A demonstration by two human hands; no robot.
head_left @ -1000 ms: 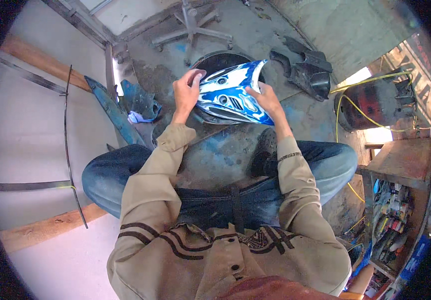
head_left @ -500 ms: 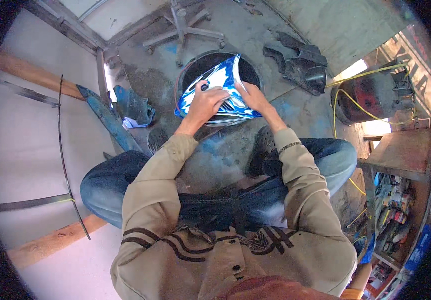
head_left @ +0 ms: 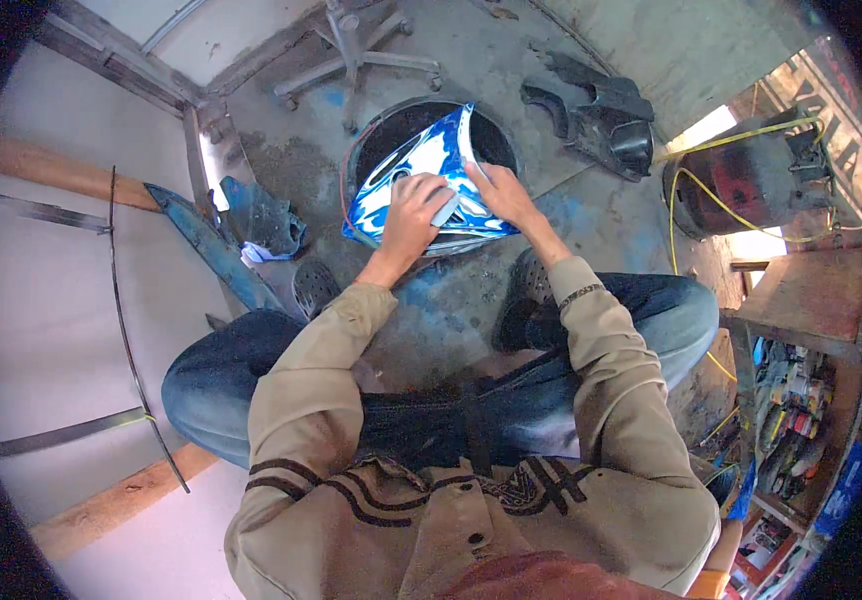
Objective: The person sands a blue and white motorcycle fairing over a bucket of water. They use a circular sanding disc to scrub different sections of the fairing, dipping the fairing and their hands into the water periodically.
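Blue-white panel (head_left: 438, 150) over round black tub (head_left: 494, 138), right hand (head_left: 501, 194) clasping panel's edge, left hand (head_left: 413, 215) curled over pale pad (head_left: 444, 209)

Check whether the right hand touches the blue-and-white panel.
Touching: the head view shows the right hand holding the blue-and-white panel, thumb laid on its surface.

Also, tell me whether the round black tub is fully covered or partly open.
Partly open: the blue and white panel hides much of the tub, but its dark inside shows to the panel's left and right.
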